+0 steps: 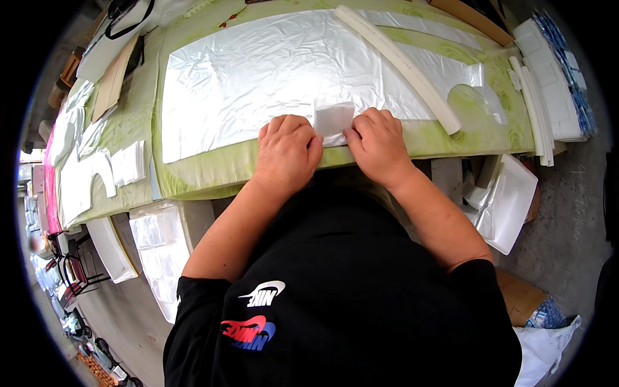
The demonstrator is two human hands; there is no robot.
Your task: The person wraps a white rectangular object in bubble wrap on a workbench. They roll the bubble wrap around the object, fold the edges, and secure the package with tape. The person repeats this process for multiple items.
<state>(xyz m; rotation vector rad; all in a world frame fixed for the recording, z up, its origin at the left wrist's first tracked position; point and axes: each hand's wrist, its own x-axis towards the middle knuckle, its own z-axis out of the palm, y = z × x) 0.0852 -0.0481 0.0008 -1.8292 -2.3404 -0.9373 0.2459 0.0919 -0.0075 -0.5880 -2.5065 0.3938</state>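
below, silver sheet [245, 77] on green-covered table [213, 177], grey floor [138, 316]

Left-hand grip [287, 153] and right-hand grip [380, 145] closed on a small whitish flap [334, 118], upper centre
Silver sheeting [245, 84] on a green counter [209, 169]; cream tube [401, 63] across it, upper right.

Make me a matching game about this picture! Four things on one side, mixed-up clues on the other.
1. long cream tube
2. tablecloth
3. small whitish piece
4. T-shirt

A. black
B. between the left hand and right hand
C. slanting across the big silvery sheet
D. yellowish green

Pairs: 1-C, 2-D, 3-B, 4-A
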